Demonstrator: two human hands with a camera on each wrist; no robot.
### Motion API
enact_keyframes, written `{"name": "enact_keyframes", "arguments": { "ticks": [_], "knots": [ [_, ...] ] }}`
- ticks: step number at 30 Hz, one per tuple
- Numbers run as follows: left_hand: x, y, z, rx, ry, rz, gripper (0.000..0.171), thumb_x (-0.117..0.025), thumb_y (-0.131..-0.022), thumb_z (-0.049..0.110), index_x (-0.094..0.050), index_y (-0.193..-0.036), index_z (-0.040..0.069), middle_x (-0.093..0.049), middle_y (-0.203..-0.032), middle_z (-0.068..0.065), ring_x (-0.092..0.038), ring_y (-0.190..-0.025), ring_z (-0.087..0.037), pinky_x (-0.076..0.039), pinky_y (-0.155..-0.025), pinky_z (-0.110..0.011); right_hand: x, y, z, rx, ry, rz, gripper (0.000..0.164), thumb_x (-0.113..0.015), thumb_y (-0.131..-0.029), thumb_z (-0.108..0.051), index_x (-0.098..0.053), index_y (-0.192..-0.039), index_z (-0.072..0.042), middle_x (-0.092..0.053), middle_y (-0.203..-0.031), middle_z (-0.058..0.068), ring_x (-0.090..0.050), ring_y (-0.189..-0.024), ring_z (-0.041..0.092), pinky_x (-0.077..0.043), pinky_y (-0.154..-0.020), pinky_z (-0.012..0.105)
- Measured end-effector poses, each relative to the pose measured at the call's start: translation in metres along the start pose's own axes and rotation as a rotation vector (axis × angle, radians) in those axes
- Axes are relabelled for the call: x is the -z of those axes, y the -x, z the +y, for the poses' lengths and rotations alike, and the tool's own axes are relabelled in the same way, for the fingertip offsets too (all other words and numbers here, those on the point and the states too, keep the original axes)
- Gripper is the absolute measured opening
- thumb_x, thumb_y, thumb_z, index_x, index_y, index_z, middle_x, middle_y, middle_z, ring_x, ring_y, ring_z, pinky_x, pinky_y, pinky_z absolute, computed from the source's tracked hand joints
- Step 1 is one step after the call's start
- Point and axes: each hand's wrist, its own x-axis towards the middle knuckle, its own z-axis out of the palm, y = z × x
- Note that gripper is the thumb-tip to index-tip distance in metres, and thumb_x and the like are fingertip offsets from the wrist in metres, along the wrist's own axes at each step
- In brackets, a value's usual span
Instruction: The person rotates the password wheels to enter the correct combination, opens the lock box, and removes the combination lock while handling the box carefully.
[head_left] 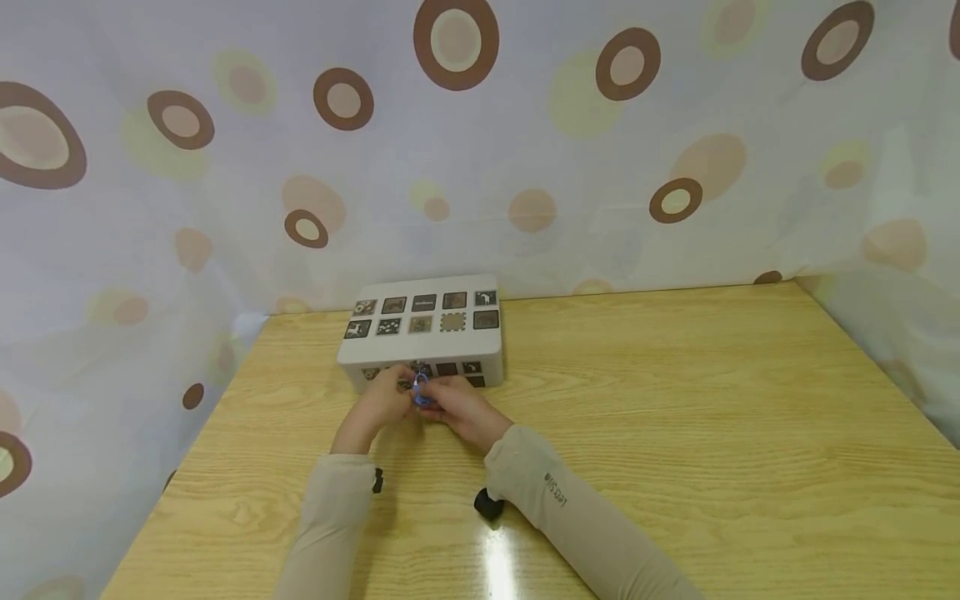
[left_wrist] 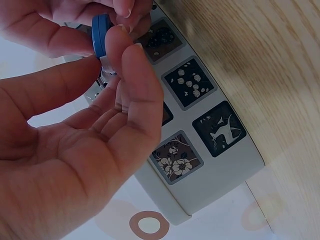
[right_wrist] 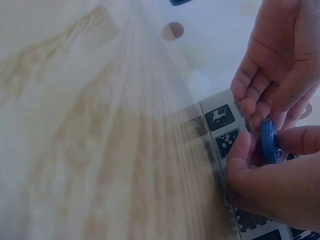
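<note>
A small round blue piece with a silvery part (left_wrist: 106, 65) sits between both hands at the front of a white box (head_left: 420, 346). In the right wrist view the blue piece (right_wrist: 269, 142) stands edge-on. My right hand (head_left: 467, 407) pinches it between thumb and fingers. My left hand (head_left: 381, 398) meets it from the other side, thumb and fingertips closing on its edge in the left wrist view. A metal fitting (left_wrist: 92, 92) on the box is partly hidden behind the left fingers. Dark square pictures of flowers and deer cover the box.
The box stands at the back left of a wooden table (head_left: 675, 417), against a spotted cloth (head_left: 525, 150). A dark wrist-worn device (head_left: 489, 505) shows under the right sleeve, and another (head_left: 377, 480) beside the left sleeve.
</note>
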Motion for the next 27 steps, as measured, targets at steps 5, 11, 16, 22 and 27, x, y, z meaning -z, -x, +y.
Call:
{"name": "enact_keyframes", "arguments": {
  "ticks": [5, 11, 16, 22, 27],
  "knots": [
    [0.0002, 0.0002, 0.0006, -0.010, 0.003, 0.001, 0.032, -0.052, -0.090, -0.003, -0.052, -0.122, -0.007, -0.058, -0.069, -0.010, -0.052, -0.057, -0.015, -0.043, -0.055, -0.025, 0.0003, -0.0020, 0.0017, 0.020, 0.026, -0.003, 0.028, -0.047, -0.098, -0.004, -0.055, -0.113, 0.018, -0.056, -0.089, 0.005, -0.055, -0.075, 0.011, -0.050, -0.073, 0.022],
    [0.0001, -0.0001, 0.0015, -0.014, -0.005, 0.003, 0.031, -0.051, -0.090, -0.004, -0.052, -0.121, -0.008, -0.059, -0.072, -0.011, -0.054, -0.058, -0.015, -0.044, -0.056, -0.025, 0.0010, -0.0027, 0.0028, 0.022, 0.045, -0.003, 0.028, -0.045, -0.099, -0.004, -0.055, -0.114, 0.017, -0.056, -0.089, 0.004, -0.056, -0.076, 0.010, -0.050, -0.071, 0.021],
    [0.0000, -0.0002, 0.0011, -0.024, -0.008, 0.005, 0.031, -0.051, -0.091, -0.003, -0.051, -0.121, -0.008, -0.061, -0.074, -0.014, -0.056, -0.059, -0.017, -0.045, -0.056, -0.026, 0.0020, -0.0046, 0.0036, 0.016, 0.031, 0.006, 0.029, -0.046, -0.099, -0.005, -0.055, -0.115, 0.018, -0.057, -0.087, 0.004, -0.056, -0.075, 0.011, -0.050, -0.070, 0.021],
    [0.0002, 0.0007, 0.0004, -0.026, 0.008, 0.006, 0.030, -0.051, -0.091, -0.003, -0.051, -0.121, -0.009, -0.063, -0.074, -0.016, -0.058, -0.060, -0.020, -0.044, -0.055, -0.025, 0.0044, -0.0044, 0.0010, -0.014, -0.029, 0.011, 0.031, -0.045, -0.096, -0.004, -0.055, -0.116, 0.018, -0.060, -0.088, 0.007, -0.059, -0.076, 0.014, -0.052, -0.081, 0.029],
    [0.0000, 0.0013, 0.0003, -0.022, 0.044, 0.008, 0.031, -0.051, -0.090, -0.004, -0.051, -0.120, -0.010, -0.064, -0.079, -0.020, -0.062, -0.066, -0.026, -0.045, -0.057, -0.025, 0.0077, -0.0026, -0.0021, -0.030, -0.052, 0.004, 0.026, -0.045, -0.094, -0.001, -0.057, -0.110, 0.017, -0.061, -0.085, 0.008, -0.060, -0.076, 0.015, -0.051, -0.083, 0.032]
  ]
}}
